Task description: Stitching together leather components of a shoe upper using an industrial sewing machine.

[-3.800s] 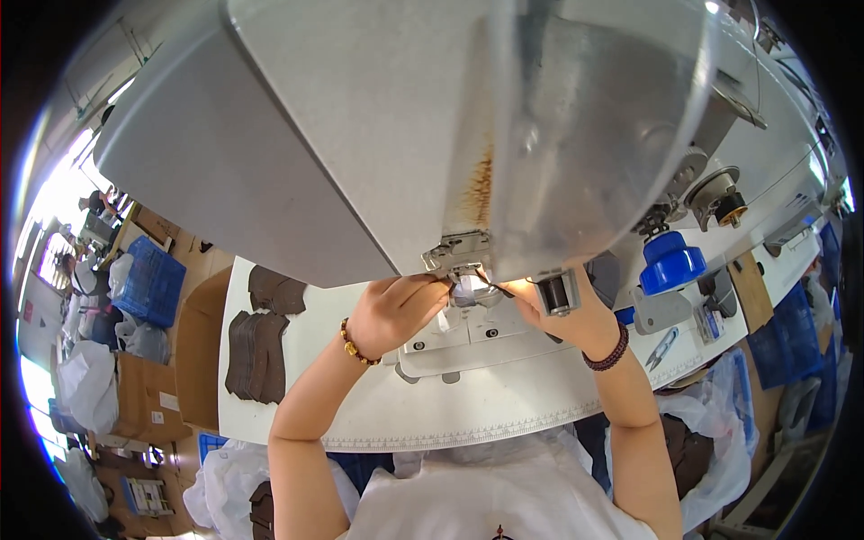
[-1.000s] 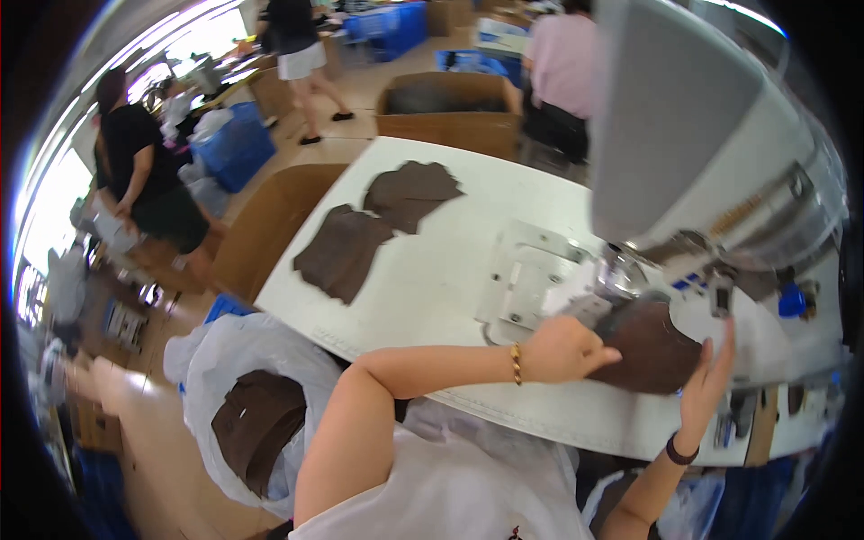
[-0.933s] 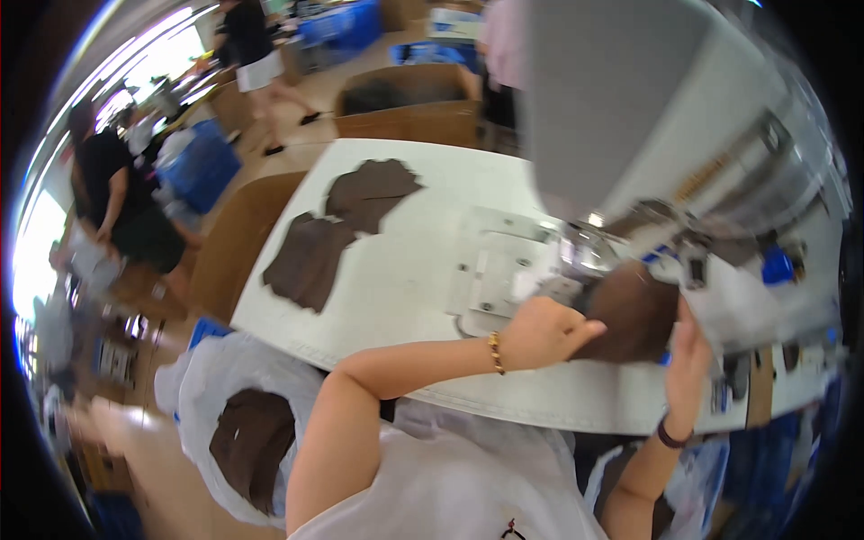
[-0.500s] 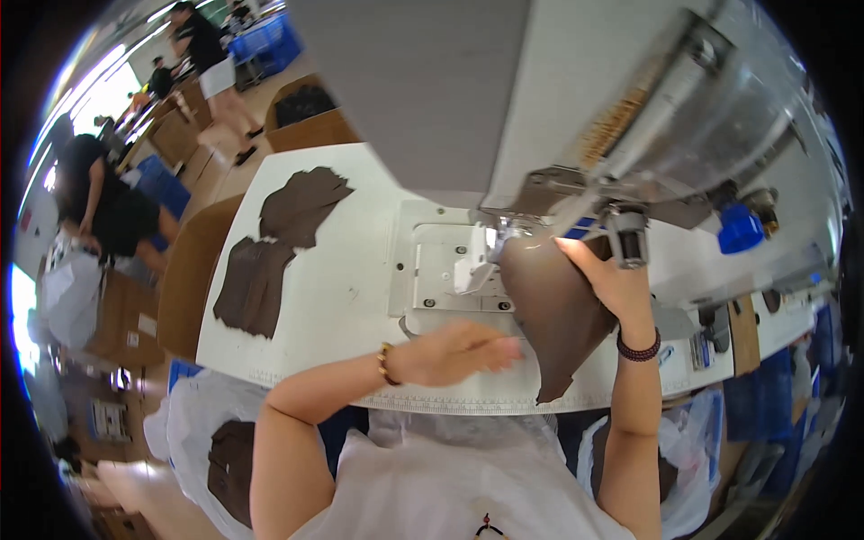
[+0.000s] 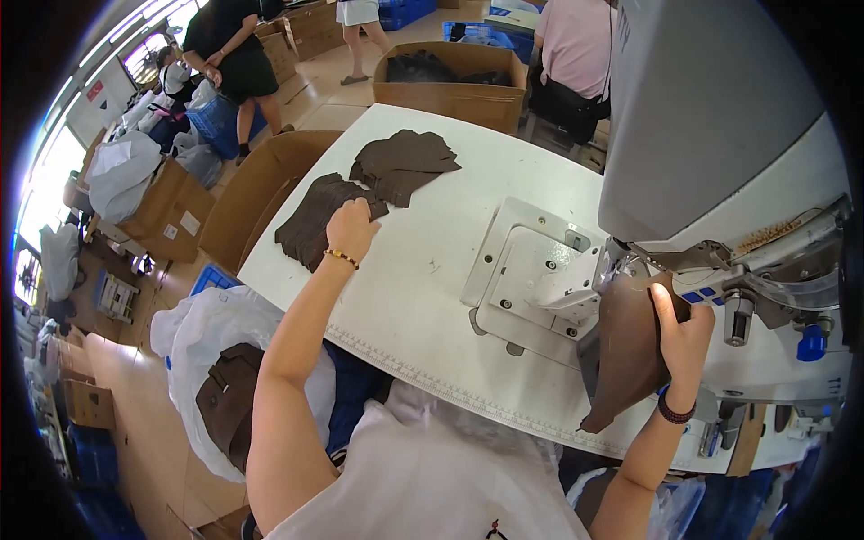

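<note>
My left hand (image 5: 352, 229) reaches to the far left of the white table. Its bent fingers are together at the right edge of a fanned stack of dark brown flat pieces (image 5: 310, 220), which look like leather or cloth. Behind that lies a second stack of brown pieces (image 5: 405, 162). My right hand (image 5: 688, 337) grips another brown piece (image 5: 621, 351) beside the sewing machine's needle area (image 5: 616, 261). The thumb lies on top of this piece, and the other fingers are partly hidden. Its pointed lower end reaches toward the table's front edge.
The sewing machine's grey head (image 5: 720, 117) overhangs the right side of the white table (image 5: 405, 279). Cardboard boxes (image 5: 450, 103) stand beyond its far and left edges. A plastic-lined container (image 5: 180, 333) with brown pieces sits at lower left. Other people stand or sit farther back.
My left hand has moved from near the machine to the left stack. My right hand still holds its piece at the machine. The view has swung left.
</note>
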Demonstrator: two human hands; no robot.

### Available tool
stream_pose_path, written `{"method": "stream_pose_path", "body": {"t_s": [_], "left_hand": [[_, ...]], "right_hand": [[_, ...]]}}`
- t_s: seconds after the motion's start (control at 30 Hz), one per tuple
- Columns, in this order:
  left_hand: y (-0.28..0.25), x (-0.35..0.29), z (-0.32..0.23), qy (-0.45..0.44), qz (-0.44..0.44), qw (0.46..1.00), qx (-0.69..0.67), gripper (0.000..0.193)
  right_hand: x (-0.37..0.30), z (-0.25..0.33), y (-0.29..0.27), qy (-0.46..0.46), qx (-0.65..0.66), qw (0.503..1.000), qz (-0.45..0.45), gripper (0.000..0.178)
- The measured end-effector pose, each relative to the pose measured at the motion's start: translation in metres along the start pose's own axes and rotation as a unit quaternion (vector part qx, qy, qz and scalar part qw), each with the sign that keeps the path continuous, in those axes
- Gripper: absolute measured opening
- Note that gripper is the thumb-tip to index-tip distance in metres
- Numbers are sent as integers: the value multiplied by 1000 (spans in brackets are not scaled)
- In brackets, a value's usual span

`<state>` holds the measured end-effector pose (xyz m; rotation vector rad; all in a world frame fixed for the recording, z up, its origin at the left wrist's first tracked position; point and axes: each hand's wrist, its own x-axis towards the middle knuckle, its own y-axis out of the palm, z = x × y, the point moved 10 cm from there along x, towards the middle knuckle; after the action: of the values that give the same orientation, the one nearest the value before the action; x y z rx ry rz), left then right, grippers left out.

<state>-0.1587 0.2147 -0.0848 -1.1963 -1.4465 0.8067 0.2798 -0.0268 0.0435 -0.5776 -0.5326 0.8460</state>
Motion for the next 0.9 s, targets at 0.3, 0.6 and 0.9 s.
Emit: {"method": "stream_pose_path", "body": {"t_s": [0.3,0.6,0.9], "left_hand": [[13,-1,10,-31,105,987,-120,13],[3,-13,-3,19,44,995,-91,18],[-26,-52,-126,61,288,674,-677,42]], "right_hand": [[-8,10,-13,-117,48,987,-100,49],[-8,14,-11,-131,149,977,-76,33],[-1,13,6,-112,66,991,-10,19]]}}
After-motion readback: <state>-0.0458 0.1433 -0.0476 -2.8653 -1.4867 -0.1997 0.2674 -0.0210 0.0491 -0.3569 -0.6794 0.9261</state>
